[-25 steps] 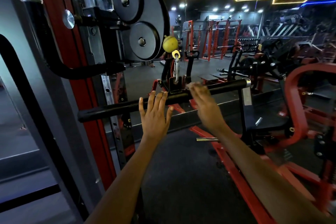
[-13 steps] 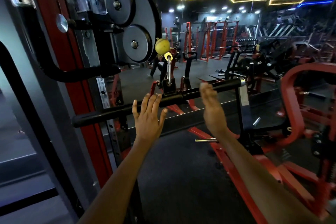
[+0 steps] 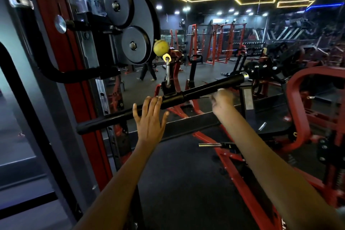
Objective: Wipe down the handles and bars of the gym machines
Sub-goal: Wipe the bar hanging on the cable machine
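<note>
Two hands: raised to the black bar.
Left hand: fingers spread, laid against bar.
Right hand: blurred (grip cannot be told).

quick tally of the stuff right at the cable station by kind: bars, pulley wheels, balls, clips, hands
black bar: 1
pulley wheels: 2
yellow ball: 1
metal clip: 1
hands, left hand with straight fingers against the bar, right hand blurred below it: 2
total: 7
</note>
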Tool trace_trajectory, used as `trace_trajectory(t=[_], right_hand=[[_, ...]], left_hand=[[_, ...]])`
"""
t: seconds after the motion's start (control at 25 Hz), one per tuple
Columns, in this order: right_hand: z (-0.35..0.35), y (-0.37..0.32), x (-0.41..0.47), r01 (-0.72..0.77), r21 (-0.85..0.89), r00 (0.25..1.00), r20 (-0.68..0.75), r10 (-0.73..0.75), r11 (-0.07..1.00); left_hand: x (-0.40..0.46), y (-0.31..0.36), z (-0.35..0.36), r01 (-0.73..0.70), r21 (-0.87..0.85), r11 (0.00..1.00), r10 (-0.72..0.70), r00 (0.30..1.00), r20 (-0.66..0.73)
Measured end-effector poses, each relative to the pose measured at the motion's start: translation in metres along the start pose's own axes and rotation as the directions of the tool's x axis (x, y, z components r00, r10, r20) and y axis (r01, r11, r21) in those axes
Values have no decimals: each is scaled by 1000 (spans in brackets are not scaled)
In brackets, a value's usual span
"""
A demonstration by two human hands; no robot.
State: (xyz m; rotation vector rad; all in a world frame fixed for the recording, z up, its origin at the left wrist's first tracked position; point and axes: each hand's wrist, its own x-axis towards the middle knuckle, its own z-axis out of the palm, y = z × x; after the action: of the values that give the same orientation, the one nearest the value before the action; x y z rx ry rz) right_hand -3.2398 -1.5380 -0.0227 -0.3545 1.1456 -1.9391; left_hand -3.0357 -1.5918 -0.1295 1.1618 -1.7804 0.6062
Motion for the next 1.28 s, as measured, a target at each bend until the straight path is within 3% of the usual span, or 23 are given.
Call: trace_trajectory(t=[0.2,0.32,0.44,0.52,0.6,0.68,0.84,0.92,0.96,1.0,1.04,1.08,1.12,1.2,1.24,1.28], right_hand=[[-28,-19,85,-112,133,994,31,109,985],[-22,-14,64,-104,219,988,-90,126,970],[-4,9,-5,-94,48,994,68,91,994],[-7,4,-3,-173,122,975,160,152,977],[-11,-16,12,-140,215,989,78,126,967],[-3,-11,9,-91,116,996,-6,92,989],[32,53,-21,-217,-18,944,251,214,976],[28,56,-26,-158,-51,938,305,166,986],[22,52,-23,-48,-27,964,262,53,998],[14,48,-18,167,-51,972,173,-156,985],[5,47,-13,445,-206,896,109,-432,872],[0,50,-11,671,-392,729,193,-657,629],[-4,59,-10,809,-487,542,401,-739,329],[-8,88,-1,897,-405,282,832,-478,-175],[-15,92,10,875,-324,181,909,-376,-361],[-24,83,26,846,-298,129,919,-373,-442]], left_hand=[[-1,-2,-4,-40,36,999,41,999,-9],[4,-4,-4,-55,38,998,55,998,-2],[5,-7,-4,-50,31,998,50,999,17],[4,-5,-5,-61,40,997,60,998,20],[4,0,-6,-72,54,996,71,997,18],[6,4,-6,-68,55,996,67,998,13],[5,6,-3,-33,62,998,32,999,11],[3,4,-3,-46,102,994,48,999,-14],[3,3,-3,-56,118,991,59,998,-25],[3,3,-3,-63,130,989,68,997,-32],[4,3,-3,-71,139,988,76,997,-33],[5,3,-3,-78,146,986,84,996,-30],[6,3,-3,-85,149,985,90,996,-29],[6,-1,-2,-91,135,987,97,994,-39],[6,-5,-2,-92,124,988,99,994,-45],[6,-9,-2,-96,113,989,102,994,-49]])
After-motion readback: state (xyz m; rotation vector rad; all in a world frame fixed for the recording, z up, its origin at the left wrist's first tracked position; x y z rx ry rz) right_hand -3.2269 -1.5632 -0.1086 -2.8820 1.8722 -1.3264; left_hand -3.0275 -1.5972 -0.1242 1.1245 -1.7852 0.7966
